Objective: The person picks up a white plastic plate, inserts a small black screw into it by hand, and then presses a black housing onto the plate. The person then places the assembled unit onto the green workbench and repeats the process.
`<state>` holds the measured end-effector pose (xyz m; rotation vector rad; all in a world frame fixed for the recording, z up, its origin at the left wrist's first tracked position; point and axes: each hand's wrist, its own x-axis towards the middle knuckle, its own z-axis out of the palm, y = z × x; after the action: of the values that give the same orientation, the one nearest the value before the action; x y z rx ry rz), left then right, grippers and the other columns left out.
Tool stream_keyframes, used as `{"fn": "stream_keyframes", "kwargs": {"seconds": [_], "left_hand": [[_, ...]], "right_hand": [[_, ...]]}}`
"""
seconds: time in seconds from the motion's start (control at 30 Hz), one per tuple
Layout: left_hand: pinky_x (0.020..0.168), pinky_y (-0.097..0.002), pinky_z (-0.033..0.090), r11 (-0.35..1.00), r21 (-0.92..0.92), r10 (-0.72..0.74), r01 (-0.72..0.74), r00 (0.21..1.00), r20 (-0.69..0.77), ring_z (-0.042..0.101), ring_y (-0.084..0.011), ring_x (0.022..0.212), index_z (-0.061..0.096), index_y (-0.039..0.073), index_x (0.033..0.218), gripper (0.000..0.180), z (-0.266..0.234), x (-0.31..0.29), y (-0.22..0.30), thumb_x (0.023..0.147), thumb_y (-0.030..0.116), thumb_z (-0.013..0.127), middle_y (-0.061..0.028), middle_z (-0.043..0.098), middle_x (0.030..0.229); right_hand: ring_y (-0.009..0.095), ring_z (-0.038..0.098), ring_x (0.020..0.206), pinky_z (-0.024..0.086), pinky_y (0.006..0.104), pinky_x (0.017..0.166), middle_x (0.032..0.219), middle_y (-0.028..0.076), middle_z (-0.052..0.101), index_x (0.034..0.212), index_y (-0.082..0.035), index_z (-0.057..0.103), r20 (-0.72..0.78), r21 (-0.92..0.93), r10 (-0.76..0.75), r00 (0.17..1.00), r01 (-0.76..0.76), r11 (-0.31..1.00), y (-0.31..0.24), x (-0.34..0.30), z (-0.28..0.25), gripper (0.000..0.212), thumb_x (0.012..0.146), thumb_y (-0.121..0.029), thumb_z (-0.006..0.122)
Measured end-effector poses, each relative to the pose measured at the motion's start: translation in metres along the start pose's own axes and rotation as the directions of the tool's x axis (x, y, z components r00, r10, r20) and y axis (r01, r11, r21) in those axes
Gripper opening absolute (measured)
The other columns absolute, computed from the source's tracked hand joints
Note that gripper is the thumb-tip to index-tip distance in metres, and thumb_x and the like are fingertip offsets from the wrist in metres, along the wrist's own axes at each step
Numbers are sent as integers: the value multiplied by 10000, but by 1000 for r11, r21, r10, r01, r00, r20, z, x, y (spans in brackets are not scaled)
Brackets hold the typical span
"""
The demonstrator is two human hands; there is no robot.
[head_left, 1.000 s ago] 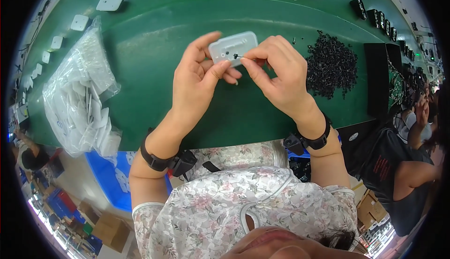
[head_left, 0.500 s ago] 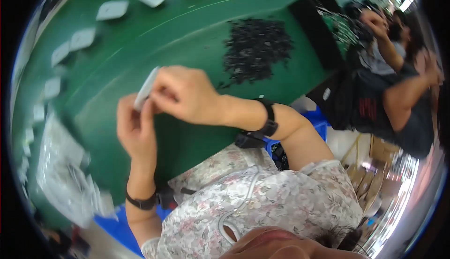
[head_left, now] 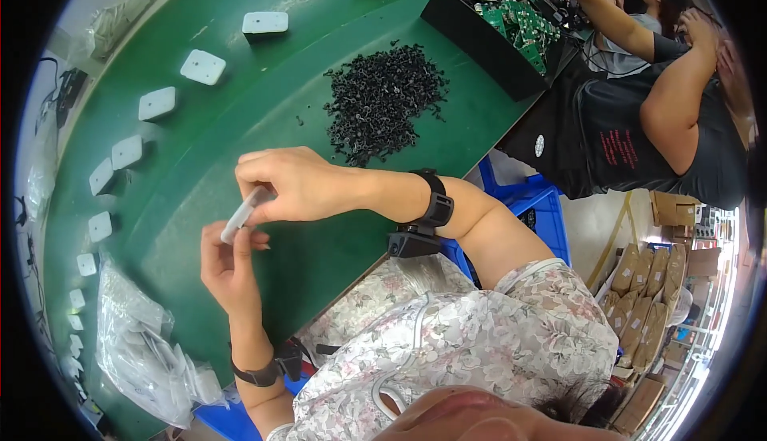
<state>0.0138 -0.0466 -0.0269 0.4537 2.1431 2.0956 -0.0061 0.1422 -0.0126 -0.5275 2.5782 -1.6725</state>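
Observation:
Between my hands is a thin white plastic cover (head_left: 242, 214), tilted and seen nearly edge-on. My left hand (head_left: 230, 269) pinches its lower end between thumb and fingers. The fingers of my right hand (head_left: 292, 187) are curled round its upper end. Whether a smaller part is also in my right fingers cannot be seen. Beyond my right hand lies a heap of small black plastic parts (head_left: 385, 104) on the green table (head_left: 192, 193). A clear plastic bag (head_left: 132, 313) of white pieces rests left of my left hand.
White rounded housings (head_left: 157, 104) stand in a curved row along the far and left side. At the far right is a black box (head_left: 495, 49) holding green circuit boards (head_left: 523, 29). A co-worker (head_left: 615, 129) sits to the right. A blue crate (head_left: 551, 217) is below the table edge.
The view has shifted, so the table things appear lower and further left. Both hands still hold the white cover, and my right fingers have curled further over its upper end.

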Motion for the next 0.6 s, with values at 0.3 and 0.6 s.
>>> {"fn": "stream_keyframes", "kwargs": {"seconds": [0.3,0.6], "left_hand": [[576,-234,492,952,-222,-222,212,975,-21,609,-162,679,527,-32,1115,217,-4,2,9,975,120,461,-61,572,768],[553,-229,395,877,410,-162,249,958,-235,505,-111,614,545,27,1021,120,-70,15,-27,957,90,466,-25,537,736]], "right_hand": [[184,563,732,446,320,641,805,51,562,852,-53,555,57,154,176,983,-182,971,-8,0,-10,342,723,-295,761],[328,509,1098,455,452,864,1185,121,540,1192,-116,558,-521,-836,-39,853,-501,224,115,91,-211,561,738,-409,712]]}}
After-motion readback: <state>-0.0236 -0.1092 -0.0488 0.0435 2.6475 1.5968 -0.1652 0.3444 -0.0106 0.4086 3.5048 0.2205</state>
